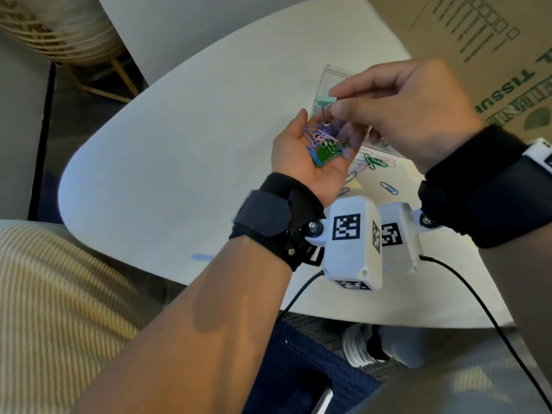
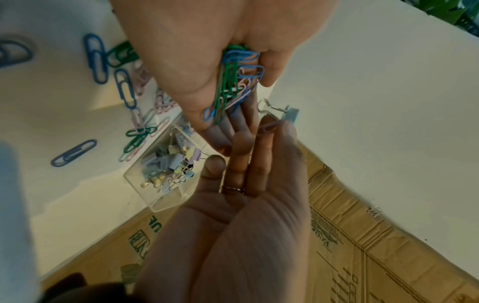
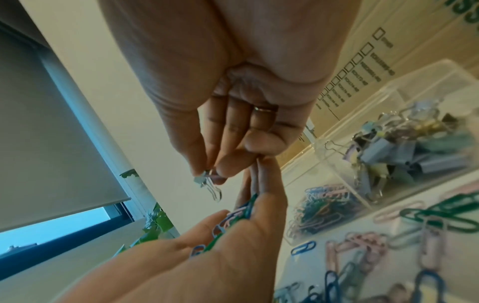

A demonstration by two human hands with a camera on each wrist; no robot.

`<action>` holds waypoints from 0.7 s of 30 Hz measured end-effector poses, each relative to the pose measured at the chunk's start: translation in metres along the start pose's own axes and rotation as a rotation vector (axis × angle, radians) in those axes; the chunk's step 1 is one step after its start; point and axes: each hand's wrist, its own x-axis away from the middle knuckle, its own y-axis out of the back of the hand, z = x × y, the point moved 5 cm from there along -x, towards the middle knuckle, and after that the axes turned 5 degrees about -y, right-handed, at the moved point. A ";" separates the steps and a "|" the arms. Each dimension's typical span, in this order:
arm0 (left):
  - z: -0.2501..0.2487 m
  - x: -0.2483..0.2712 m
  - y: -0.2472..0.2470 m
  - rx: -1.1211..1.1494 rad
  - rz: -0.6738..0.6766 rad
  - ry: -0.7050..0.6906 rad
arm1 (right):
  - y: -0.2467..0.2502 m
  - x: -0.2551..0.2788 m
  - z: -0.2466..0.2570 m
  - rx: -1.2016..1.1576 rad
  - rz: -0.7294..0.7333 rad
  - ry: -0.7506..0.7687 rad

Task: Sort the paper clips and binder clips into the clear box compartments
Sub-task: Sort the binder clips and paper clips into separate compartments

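My left hand (image 1: 298, 156) is held palm up above the white table (image 1: 179, 174), carrying a heap of green, blue and pink paper clips (image 1: 324, 146) in its palm, fingers nearly straight. My right hand (image 1: 333, 101) pinches a mint-green binder clip (image 1: 326, 100) by its wire handle, just above the left fingertips. The clip also shows in the wrist views (image 2: 289, 114) (image 3: 207, 181). Behind both hands stands the clear box (image 1: 336, 73). One compartment holds binder clips (image 3: 404, 151), the other paper clips (image 3: 324, 209).
Loose paper clips (image 1: 375, 162) lie scattered on the table in front of the box, one blue paper clip (image 1: 389, 188) nearer to me. A cardboard carton (image 1: 493, 55) stands at the table's far right. A striped cushion (image 1: 44, 294) is at my left.
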 end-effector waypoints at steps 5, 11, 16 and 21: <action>-0.003 -0.001 -0.004 0.014 0.036 -0.001 | 0.001 0.001 -0.002 -0.090 -0.033 -0.028; -0.004 0.001 -0.011 0.017 0.086 0.046 | 0.020 0.005 0.000 -0.291 -0.181 0.006; -0.003 -0.001 -0.010 0.084 0.120 0.053 | 0.067 0.007 -0.016 -0.263 -0.442 -0.051; 0.006 -0.005 -0.010 0.081 0.143 0.047 | 0.086 0.003 -0.042 -0.141 -0.532 -0.166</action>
